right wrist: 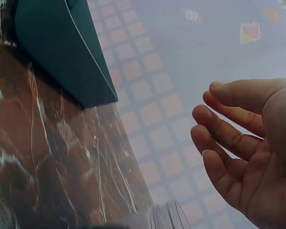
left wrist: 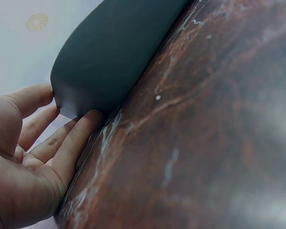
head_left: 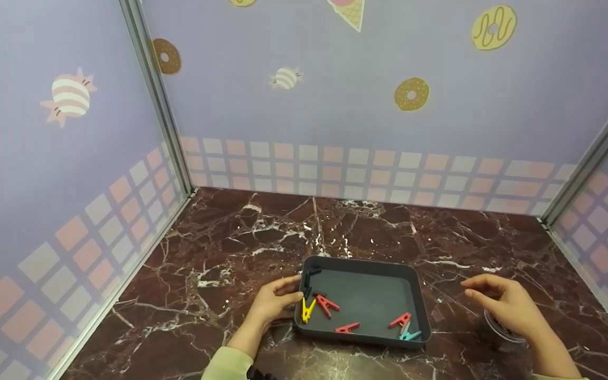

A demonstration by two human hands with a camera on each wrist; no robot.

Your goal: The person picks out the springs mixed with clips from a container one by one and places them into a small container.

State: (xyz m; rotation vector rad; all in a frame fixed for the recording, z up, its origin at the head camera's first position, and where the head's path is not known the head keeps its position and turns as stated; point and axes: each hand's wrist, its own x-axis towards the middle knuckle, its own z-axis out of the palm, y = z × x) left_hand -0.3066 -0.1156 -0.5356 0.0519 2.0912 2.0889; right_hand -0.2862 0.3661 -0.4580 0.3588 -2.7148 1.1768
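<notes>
A dark grey tray (head_left: 362,295) rests on the marble-patterned table. Black clothespins (head_left: 306,291) lie along its left side, beside a yellow clothespin (head_left: 308,311) and a red clothespin (head_left: 327,305). Another red clothespin (head_left: 347,328) is by the front wall; a third red clothespin (head_left: 400,320) and a light blue clothespin (head_left: 409,334) are at the front right corner. My left hand (head_left: 274,302) touches the tray's left wall from outside with extended fingers. Right of the tray, my right hand (head_left: 510,306) hovers with loosely bent fingers, holding nothing.
A clear round container (head_left: 498,328) stands under my right hand, mostly hidden by it; its rim (right wrist: 169,217) shows in the right wrist view. Patterned wall panels (head_left: 293,121) enclose the table at the back and both sides.
</notes>
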